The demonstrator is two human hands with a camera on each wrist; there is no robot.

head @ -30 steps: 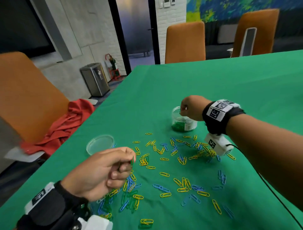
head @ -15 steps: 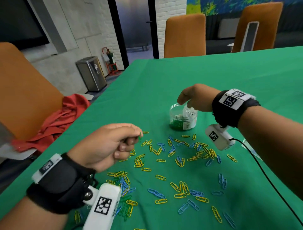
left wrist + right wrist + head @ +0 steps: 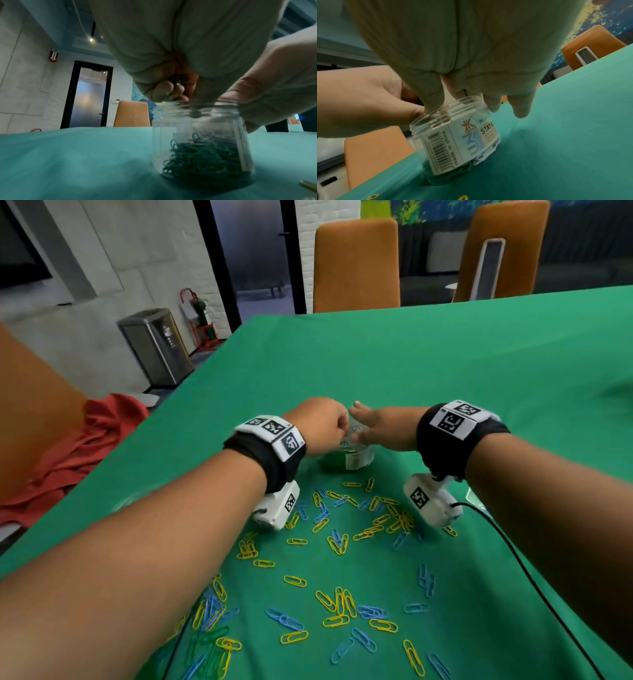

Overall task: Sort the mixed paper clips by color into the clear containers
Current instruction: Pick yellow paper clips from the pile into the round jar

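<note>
Standing on the green-clothed table (image 3: 445,364) at twelve o'clock of the scattered yellow and blue paper clips (image 3: 337,604), the clear ribbed plastic jar (image 3: 455,132), labelled "STAT…" with barcode, holds green clips beneath the left hand (image 3: 318,426) pinching a green clip (image 3: 178,79) and the right hand (image 3: 383,426) with straight fingers touching its rim.

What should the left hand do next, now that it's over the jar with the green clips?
Probably open the fingers and let go. The left hand pinches a green paper clip right above the open mouth of the clear jar, which already holds green clips, while the right hand steadies the rim. The clip should fall in with its own colour.
</note>
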